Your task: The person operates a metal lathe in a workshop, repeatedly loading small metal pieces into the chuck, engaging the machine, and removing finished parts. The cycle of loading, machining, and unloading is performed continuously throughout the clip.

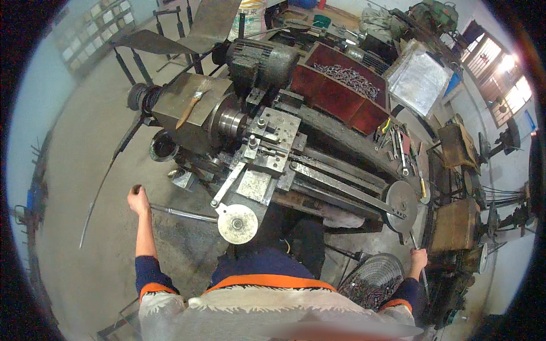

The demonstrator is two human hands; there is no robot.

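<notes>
Item, nearest: my shirt (227, 312), grey with orange trim, filling the lower edge

Item: my left hand (138, 201), fingers curled tight at the outer end of the left lever (190, 213); a dark spot at the top of the fist, too small to name

Item: my right hand (419, 259), fingers closed around the right lever (414, 241), its shaft showing above and below the grip

Item, step in hand: by my judgement, working the lathe by both levers at once, left and right together setting the tool block (282, 120) against the chuck (230, 122); whether the chuck turns, or a part sits in it, I cannot tell

Item, next move: it seems to call for an even pull or push on each lever, grip kept, eyes on the tool; a jerk could spoil the cut

Item, position: levers inside my fingers; left lever running rightward from my fist to the left disc (230, 233), a short link (228, 184) going up from there; right lever rising to the right disc (398, 196), a long bar (347, 189) reaching back to the tool block; block and chuck ahead, between my hands and well apart from all fingers

Item, about: brush (194, 107) lying on the headstock (170, 99); red bin (324, 91) of metal parts behind the block; basket (364, 273) just beside my right forearm
</notes>
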